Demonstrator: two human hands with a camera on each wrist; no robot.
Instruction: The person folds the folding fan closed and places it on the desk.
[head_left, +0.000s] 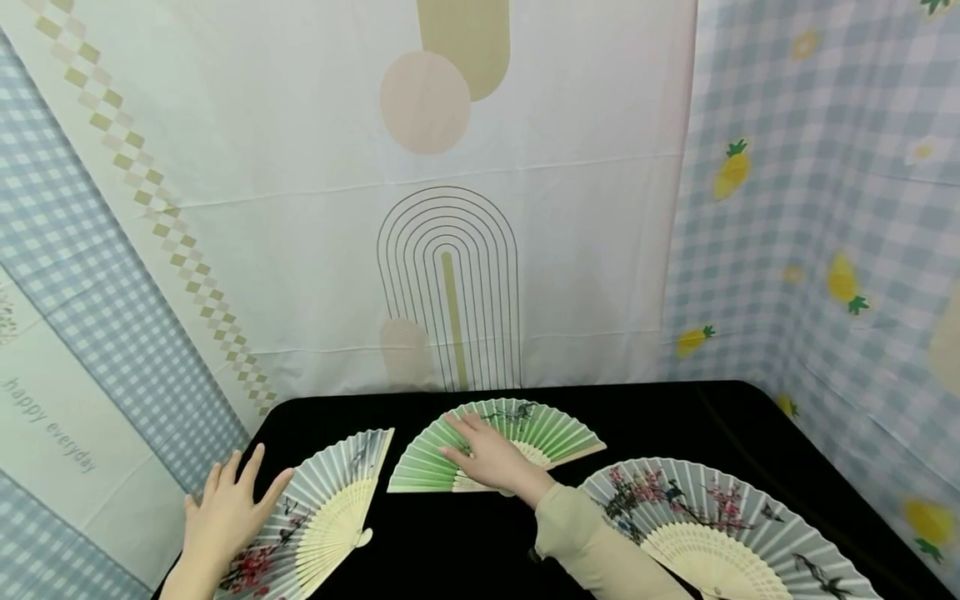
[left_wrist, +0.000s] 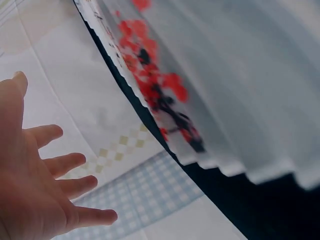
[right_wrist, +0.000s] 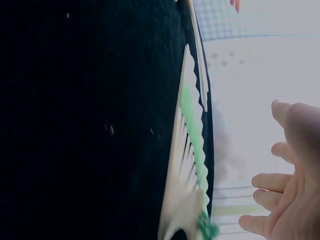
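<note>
Three folding fans lie spread on a black table. My left hand [head_left: 225, 512], fingers apart and holding nothing, hovers over the outer edge of the grey-blue fan [head_left: 330, 500] with red blossoms; the left wrist view shows that fan's pleats [left_wrist: 240, 100] beside the hand [left_wrist: 40, 170]. Above the green fan [head_left: 427, 458] at the middle back is my right hand [head_left: 491, 454], its fingers extended and covering part of the leaf. In the right wrist view the hand [right_wrist: 285, 185] is raised off the green fan [right_wrist: 190, 110], with nothing in it.
A larger grey fan [head_left: 720, 508] with pink blossoms and birds lies at the right, partly under my right sleeve [head_left: 592, 542]. Behind the black table [head_left: 645, 417] hangs a white patterned cloth [head_left: 585, 250], with checked cloth [head_left: 787, 333] along the right side.
</note>
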